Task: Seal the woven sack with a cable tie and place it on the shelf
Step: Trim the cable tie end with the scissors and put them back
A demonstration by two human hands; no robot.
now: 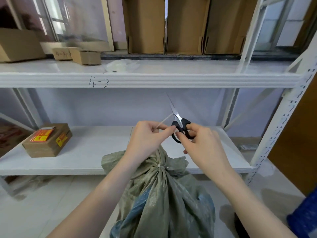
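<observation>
**Sack tied, tie tail pinched, scissors in other hand**

Woven sack (163, 200), grey-green, stands on the floor in front of the lower shelf (89, 148), neck gathered and cinched by a white cable tie (159, 166). Ruffled sack mouth fans out above the tie. Left hand (147, 136) sits just above the neck, thumb and forefinger closed on a thin pale strip (165, 119) that sticks up and to the right; looks like the tie's tail, can't confirm where it joins. Right hand (202, 143) grips black-handled scissors (180, 125), fingers through the loops, blades pointing up and appearing closed, strip tip touching or just beside the blade base. Hands nearly touching.

Lower shelf holds a brown cardboard box (48, 141) with red-yellow labels, left side, well apart from the sack. Upper shelf (154, 79) has "4-3" handwritten on its front edge, small cardboard boxes (82, 54) at left, tall cartons (185, 24) behind.
</observation>
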